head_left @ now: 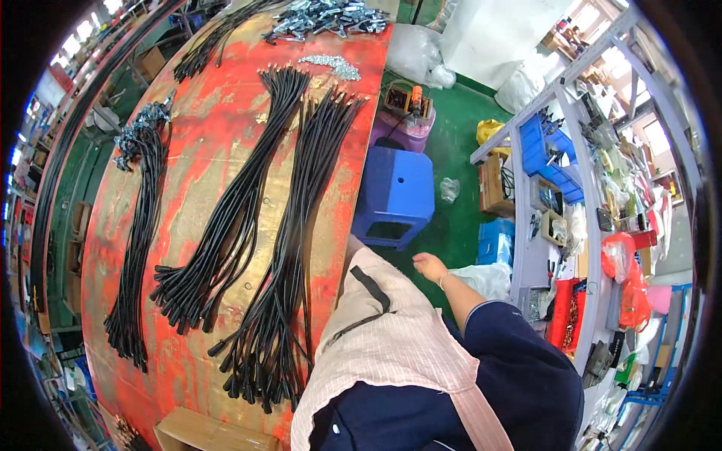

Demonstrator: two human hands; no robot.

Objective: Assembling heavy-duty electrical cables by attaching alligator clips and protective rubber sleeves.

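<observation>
My right hand [430, 268] hangs over the floor at my right side, a band round its wrist. Its fingers are loosely curled, and nothing shows in them. The nearest thing to it is a blue plastic stool [397, 184]. My left hand is out of view. On the worn red table [192, 225] to my left lie three long bundles of black cables: a near bundle [297, 248], a middle bundle [244, 195] and a far-left bundle [141, 248] with metal clamp-like parts [144, 124] at its upper end.
Metal parts [327, 19] are heaped at the table's far end, beside small silver pieces [336, 66] and more black cables [207, 49]. A cardboard box [214, 432] sits at the lower edge. Grey metal shelving [560, 98] with blue bins [538, 143] stands on the right.
</observation>
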